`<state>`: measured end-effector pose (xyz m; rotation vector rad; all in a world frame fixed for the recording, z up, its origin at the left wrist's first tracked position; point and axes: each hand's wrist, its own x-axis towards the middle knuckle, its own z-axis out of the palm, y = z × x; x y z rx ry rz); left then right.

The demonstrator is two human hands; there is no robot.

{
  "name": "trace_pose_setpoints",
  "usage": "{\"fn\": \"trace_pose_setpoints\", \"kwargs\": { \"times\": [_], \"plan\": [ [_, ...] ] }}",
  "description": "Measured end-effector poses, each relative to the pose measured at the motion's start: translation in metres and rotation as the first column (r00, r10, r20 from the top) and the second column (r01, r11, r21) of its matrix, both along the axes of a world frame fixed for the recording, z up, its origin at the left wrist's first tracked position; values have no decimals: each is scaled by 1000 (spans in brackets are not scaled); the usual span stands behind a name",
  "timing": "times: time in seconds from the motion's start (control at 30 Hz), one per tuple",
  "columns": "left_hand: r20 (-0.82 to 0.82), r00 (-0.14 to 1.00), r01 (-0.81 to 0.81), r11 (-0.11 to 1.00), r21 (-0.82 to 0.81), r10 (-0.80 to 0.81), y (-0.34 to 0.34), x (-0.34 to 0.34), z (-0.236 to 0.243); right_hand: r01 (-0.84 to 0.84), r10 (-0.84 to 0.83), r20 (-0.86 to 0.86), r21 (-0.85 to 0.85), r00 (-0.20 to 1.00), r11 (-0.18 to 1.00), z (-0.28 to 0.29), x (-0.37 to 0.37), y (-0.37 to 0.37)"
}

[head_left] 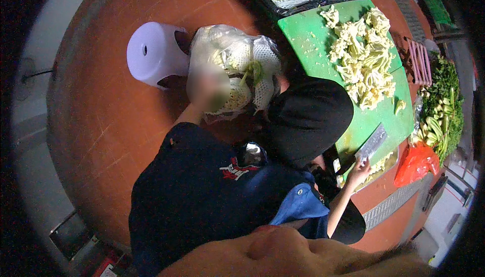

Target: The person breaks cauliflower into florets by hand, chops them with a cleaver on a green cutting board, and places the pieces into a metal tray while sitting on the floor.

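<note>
My left hand (209, 89) reaches into a clear plastic bag (202, 42) on the left, at a cauliflower (236, 95); a blur covers its fingers, so its grip does not show. Other cauliflowers in the bag wear white foam nets (265, 57). On the right, my right hand (359, 172) is closed round the handle of a cleaver (373, 141). The cleaver's broad blade lies over the near part of a green cutting board (313, 42). Farther back on that board is a heap of cut cauliflower florets (365, 62). More cut pieces (381, 170) sit below the board's near edge.
Left of the bag a lavender stool (146, 57) lies tipped over. A black-lined container (275, 9) with foam-netted produce stands behind the board. To the right are a pink rack (418, 64), leafy greens (444, 108) and a red plastic bag (415, 163).
</note>
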<state>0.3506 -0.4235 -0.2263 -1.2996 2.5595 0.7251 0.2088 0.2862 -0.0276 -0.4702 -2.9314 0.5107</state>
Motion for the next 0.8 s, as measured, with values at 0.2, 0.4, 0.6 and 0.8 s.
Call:
{"fn": "trace_pose_setpoints", "kwargs": {
  "times": [0.2, 0.4, 0.6, 0.8],
  "plan": [
    [25, 998, 59, 997, -40, -58, -2, -26, 13, -399, 311, -438, -123, 843, 908, 176, -69, -151],
    [56, 964, 259, 966, 27, -260, 23, -65, 47, -891, 931, 175, -278, 320, 359, 190, -83, -426],
    [167, 871, 433, 883, 181, -462, 54, -76, 45, -902, 714, 700, -308, 0, 302, -30, -58, -542],
    [403, 828, 349, 921, 175, -390, 73, -70, -7, -894, 718, 680, -403, -148, 198, -67, -29, -536]
  ]
}}
